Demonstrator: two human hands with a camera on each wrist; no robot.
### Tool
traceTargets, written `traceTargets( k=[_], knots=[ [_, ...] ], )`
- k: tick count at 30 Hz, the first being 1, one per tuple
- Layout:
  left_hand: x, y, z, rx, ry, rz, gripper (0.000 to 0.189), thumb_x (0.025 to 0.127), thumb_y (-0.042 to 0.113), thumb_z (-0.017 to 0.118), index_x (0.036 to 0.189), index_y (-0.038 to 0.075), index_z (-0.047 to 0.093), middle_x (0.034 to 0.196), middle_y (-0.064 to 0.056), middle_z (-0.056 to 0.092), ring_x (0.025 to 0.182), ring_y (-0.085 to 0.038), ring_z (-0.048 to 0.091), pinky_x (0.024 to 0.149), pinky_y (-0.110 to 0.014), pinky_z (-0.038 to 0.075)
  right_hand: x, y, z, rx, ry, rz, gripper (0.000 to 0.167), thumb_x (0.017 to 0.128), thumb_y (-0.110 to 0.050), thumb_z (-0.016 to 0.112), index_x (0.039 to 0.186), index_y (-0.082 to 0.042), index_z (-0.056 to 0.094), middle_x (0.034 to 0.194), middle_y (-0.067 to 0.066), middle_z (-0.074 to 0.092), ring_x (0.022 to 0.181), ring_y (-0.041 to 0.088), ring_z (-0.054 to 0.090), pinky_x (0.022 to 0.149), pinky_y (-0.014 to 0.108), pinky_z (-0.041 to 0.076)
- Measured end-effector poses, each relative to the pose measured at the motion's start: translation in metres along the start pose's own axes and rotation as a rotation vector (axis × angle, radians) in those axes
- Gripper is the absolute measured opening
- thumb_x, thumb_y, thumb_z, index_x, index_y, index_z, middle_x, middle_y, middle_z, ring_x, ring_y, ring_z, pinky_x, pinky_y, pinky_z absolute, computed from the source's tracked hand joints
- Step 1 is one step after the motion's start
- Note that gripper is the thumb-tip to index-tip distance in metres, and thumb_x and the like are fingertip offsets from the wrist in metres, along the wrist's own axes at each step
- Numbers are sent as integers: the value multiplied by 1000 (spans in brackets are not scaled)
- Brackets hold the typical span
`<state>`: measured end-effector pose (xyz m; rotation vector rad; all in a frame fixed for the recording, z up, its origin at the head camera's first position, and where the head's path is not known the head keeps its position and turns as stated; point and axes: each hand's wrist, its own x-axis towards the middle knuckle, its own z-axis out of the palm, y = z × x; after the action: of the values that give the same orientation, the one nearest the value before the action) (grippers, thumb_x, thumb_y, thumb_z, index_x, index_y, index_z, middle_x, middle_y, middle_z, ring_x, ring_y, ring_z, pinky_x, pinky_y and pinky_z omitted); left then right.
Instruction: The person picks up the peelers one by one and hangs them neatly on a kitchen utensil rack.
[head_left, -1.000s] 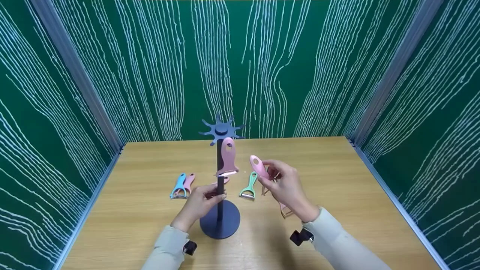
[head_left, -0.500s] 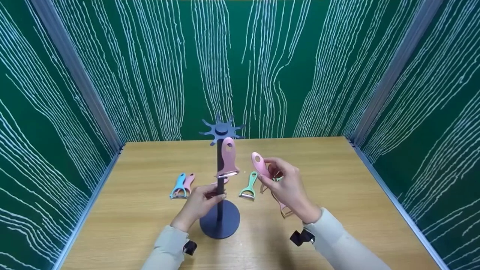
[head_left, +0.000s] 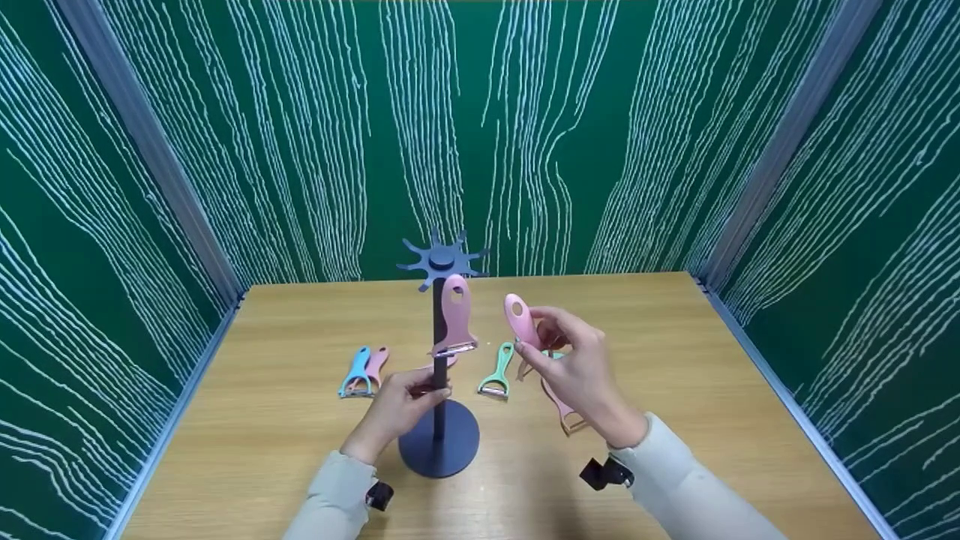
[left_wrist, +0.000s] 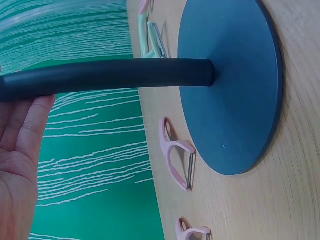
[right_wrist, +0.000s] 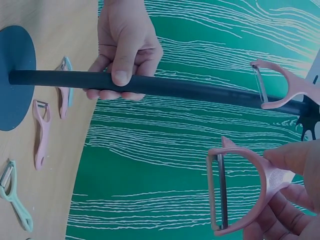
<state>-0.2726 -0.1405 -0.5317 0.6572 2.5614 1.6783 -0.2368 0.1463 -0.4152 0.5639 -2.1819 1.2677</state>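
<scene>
My left hand [head_left: 405, 409] grips the upright pole of a dark stand [head_left: 456, 454], thumb in front and fingers behind it. The stand has a round base and a star-shaped ring of hooks [head_left: 441, 262] on top. From a near hook hangs a pink peeler [head_left: 456, 321], blade end down. To the right, my right hand [head_left: 581, 367] pinches a second pink peeler [head_left: 523, 328] near its neck, handle tilted upward with its hole showing. In the right wrist view, this peeler's blade head [right_wrist: 264, 187] points away from the fingers, apart from the pole.
On the wooden table [head_left: 285, 465] lie a blue peeler [head_left: 356, 371] and a pink one [head_left: 377, 365] at left. A green peeler [head_left: 496, 375] is right of the pole; more peelers lie partly behind my right hand. Green patterned walls [head_left: 592, 187] enclose the table.
My right hand has risen slightly and shifted a little right with the held peeler, whose handle stands a bit more upright. The left hand and the stand keep their places.
</scene>
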Motion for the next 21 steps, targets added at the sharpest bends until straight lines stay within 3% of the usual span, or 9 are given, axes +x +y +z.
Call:
traceTargets(
  k=[3, 8, 12, 17, 21],
  knots=[
    [0, -1, 0, 2, 1, 35, 35, 106, 21, 73, 140, 15, 75, 122, -11, 82, 108, -26, 78, 98, -43, 65, 1, -2, 0, 6, 27, -28, 39, 84, 4, 90, 120, 0, 76, 83, 6, 73, 74, 16, 65, 69, 24, 60],
    [-1, 0, 0, -10, -15, 19, 45, 107, 24, 72, 151, 28, 66, 124, -4, 82, 109, -20, 77, 99, -39, 65, 2, -8, -4, 31, 45, -54, 40, 84, 5, 90, 122, 1, 76, 87, 7, 74, 75, 16, 65, 70, 21, 59],
    [-2, -1, -1, -29, -20, -20, 42, 107, 28, 72, 149, 32, 68, 124, -1, 81, 110, -21, 76, 103, -46, 63, 3, -13, -6, 38, 50, -64, 40, 85, 3, 89, 123, 0, 76, 89, 8, 75, 76, 17, 66, 70, 23, 60],
    [-1, -2, 0, -44, -17, -52, 33, 106, 29, 73, 139, 29, 75, 122, -2, 81, 109, -22, 75, 105, -51, 62, 6, -18, -9, 48, 55, -77, 40, 87, 2, 89, 124, 0, 75, 91, 7, 76, 76, 16, 66, 71, 28, 63],
    [-1, -2, 0, -42, -19, -54, 37, 106, 29, 73, 143, 32, 73, 124, -2, 81, 111, -22, 76, 106, -51, 61, 8, -22, -10, 60, 66, -101, 41, 87, 2, 89, 125, -1, 75, 93, 8, 77, 78, 15, 67, 73, 25, 62]
  ],
)
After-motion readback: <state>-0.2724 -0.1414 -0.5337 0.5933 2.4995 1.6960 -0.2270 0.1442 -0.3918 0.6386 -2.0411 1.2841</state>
